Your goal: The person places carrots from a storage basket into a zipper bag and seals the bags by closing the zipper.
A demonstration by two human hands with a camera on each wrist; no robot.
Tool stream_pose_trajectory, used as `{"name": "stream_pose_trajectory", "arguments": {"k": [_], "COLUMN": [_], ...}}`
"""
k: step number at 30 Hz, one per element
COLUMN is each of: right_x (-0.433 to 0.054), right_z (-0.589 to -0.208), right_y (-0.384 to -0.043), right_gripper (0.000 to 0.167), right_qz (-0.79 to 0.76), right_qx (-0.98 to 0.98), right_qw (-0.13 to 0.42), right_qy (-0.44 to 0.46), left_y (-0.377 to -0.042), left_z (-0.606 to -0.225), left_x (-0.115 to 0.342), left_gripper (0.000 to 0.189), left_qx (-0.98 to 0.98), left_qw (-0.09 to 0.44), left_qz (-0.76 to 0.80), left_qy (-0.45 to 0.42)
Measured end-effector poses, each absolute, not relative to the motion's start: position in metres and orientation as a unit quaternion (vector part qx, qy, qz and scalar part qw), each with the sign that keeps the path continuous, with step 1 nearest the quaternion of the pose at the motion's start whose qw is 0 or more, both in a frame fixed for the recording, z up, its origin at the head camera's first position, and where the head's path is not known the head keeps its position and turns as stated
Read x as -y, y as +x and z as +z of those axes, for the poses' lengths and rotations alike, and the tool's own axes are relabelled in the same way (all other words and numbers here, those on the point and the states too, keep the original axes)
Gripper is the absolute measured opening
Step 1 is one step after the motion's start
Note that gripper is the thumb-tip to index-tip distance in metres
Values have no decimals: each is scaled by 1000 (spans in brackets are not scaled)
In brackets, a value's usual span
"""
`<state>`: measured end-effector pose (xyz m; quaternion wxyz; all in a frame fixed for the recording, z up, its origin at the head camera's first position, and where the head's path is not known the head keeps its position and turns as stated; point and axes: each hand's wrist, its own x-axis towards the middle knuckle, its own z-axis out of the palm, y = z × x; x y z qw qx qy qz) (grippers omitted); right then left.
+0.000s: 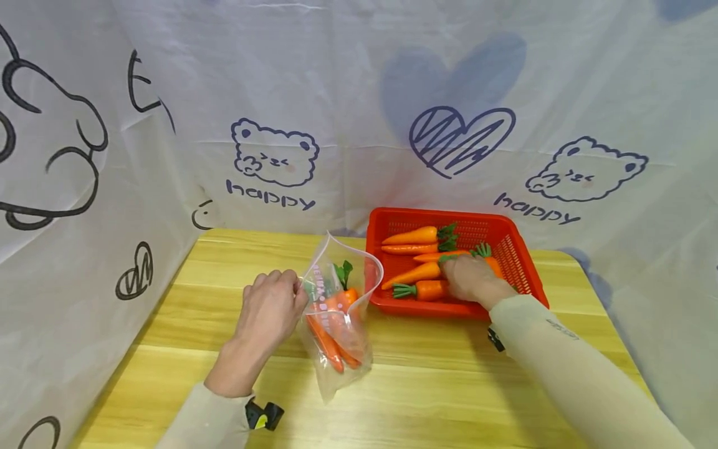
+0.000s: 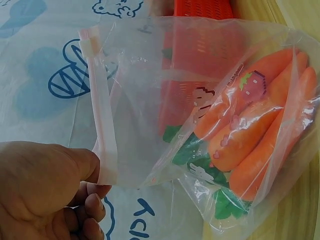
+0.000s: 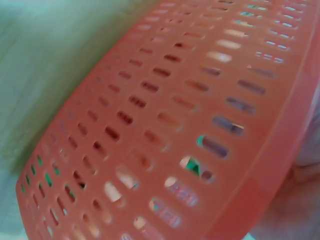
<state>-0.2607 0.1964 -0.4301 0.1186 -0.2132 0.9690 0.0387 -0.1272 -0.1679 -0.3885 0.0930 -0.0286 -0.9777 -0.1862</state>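
A clear zip bag (image 1: 359,337) with pink print stands out from the left hand (image 1: 273,305), which pinches its rim by the zip edge. Through the plastic show carrots (image 2: 250,135) with green tops; three appear in the left wrist view. The bag's mouth gapes in the head view. Inside the red basket (image 1: 457,308), the right hand (image 1: 470,277) reaches down among several carrots (image 1: 412,236). Its fingertips are hidden there, so any hold on a carrot cannot be made out. Only the basket's slotted wall (image 3: 165,115) and part of that hand fill the right wrist view.
The wooden table (image 1: 415,380) carries the bag and basket. A white printed cloth (image 1: 359,112) hangs behind the table and along its sides. The basket's raised rim surrounds the carrots, close to the bag's right side.
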Motion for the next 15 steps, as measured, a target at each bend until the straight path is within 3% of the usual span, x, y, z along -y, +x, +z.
{"name": "stream_pose_trajectory", "arguments": {"k": [8,15], "right_x": [-187,-182], "right_z": [-441,-447], "right_y": [-261,-262], "right_gripper": [9,21], "right_qz": [23,44], "right_qx": [-960,-955], "right_qw": [116,109], "right_qy": [-252,-272], "left_y": [-126,-125], "left_z": [-387,-387], "left_x": [168,168], "left_gripper": [12,12], "left_qx": [978,979], "left_qw": [84,84], "left_qz": [-189,-187], "left_qy": [-21,-18]}}
